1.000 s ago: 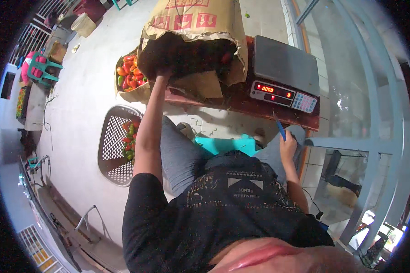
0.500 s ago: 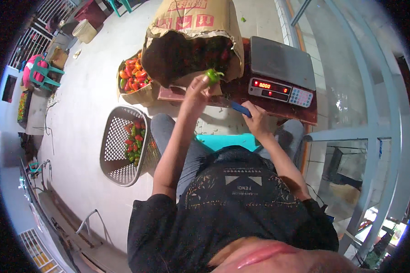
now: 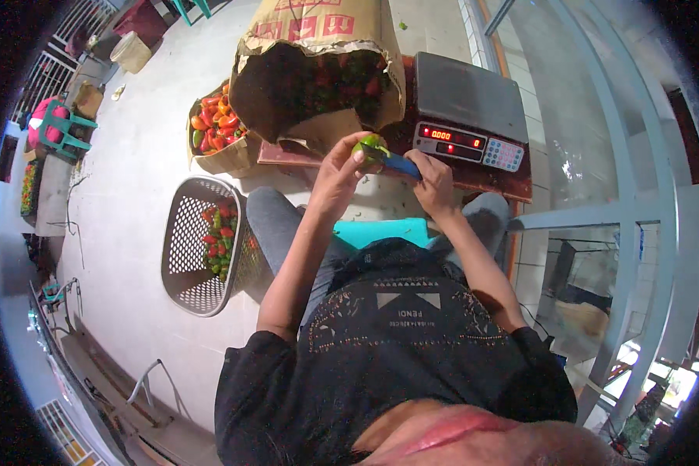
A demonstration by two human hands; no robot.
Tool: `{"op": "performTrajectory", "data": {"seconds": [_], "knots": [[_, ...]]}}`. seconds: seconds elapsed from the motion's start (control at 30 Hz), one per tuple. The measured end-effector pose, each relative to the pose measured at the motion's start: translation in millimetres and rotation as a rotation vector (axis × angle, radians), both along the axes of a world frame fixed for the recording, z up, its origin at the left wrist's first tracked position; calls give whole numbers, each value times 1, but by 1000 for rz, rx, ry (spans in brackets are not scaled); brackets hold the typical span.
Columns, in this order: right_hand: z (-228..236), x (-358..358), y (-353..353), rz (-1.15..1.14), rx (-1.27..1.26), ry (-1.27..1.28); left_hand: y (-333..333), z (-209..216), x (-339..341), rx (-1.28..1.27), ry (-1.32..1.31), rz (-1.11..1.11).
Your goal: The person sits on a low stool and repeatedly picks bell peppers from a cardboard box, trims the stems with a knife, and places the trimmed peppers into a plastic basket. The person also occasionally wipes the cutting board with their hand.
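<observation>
Between the thumb and fingers of my left hand (image 3: 336, 175) is a green pepper (image 3: 371, 146), its stem side turned toward my right hand. My right hand (image 3: 433, 183) grips a slim blue tool (image 3: 401, 165), whose far end meets the pepper; whether it has a blade cannot be made out. Just beyond both hands, a large torn brown paper sack (image 3: 311, 35) gapes toward me, with dark green and red peppers (image 3: 342, 85) in its shadowed mouth. Left of it, a smaller paper bag (image 3: 229, 159) is filled with red and orange peppers (image 3: 216, 124).
A grey plastic basket (image 3: 180, 268) with red and green peppers stands on the floor left of my legs. A digital scale (image 3: 470, 93) sits on the dark red low table (image 3: 512, 186) at right. Farther right is a metal-framed glass panel (image 3: 575, 225).
My left hand has brought the pepper down and nearer the right hand. The right hand has raised the blue tool to the pepper, so the two now meet. The view has shifted slightly.
</observation>
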State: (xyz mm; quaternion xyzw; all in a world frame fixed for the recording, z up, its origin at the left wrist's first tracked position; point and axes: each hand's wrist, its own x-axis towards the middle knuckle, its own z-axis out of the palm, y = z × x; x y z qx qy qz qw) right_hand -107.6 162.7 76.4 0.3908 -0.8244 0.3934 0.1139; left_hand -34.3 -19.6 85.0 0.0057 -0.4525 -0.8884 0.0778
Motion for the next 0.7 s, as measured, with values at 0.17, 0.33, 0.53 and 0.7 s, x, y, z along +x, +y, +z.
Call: {"op": "performTrajectory", "data": {"seconds": [0.17,0.33,0.53,0.7], "knots": [[-1,-1,-2,2,26,25,3,-1,11,29,-20,14],[-70,-11,32,-134,81,-479,-19,12,26,83,13,54],[-105,1,77,-121,53,-420,-60,-17,32,368,-67,40],[-104,2,116,-307,127,-380,-111,-78,58,420,-77,135]]}}
